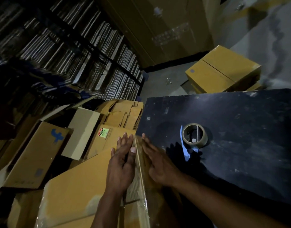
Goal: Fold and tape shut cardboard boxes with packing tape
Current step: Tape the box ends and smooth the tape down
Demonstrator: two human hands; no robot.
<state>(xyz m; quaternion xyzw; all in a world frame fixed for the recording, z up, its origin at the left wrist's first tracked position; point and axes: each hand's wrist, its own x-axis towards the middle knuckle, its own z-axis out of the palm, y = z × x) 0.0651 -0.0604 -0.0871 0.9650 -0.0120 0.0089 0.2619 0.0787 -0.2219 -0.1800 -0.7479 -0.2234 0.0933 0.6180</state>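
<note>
A brown cardboard box (79, 186) lies in front of me with a strip of clear packing tape (139, 162) running along its centre seam. My left hand (123, 160) lies flat on the box just left of the seam, fingers straight. Flat on the tape just right of the seam is my right hand (158, 162), fingers also straight. A roll of brown packing tape (195, 134) stands on the black table (240, 129) to the right, untouched, with blue-handled scissors (185, 148) beside it.
Folded and open cardboard boxes (36, 155) crowd the floor at left. Flat cardboard stacks (75, 51) fill shelves behind. Another taped box (222, 69) sits on the floor at the far right, past the table.
</note>
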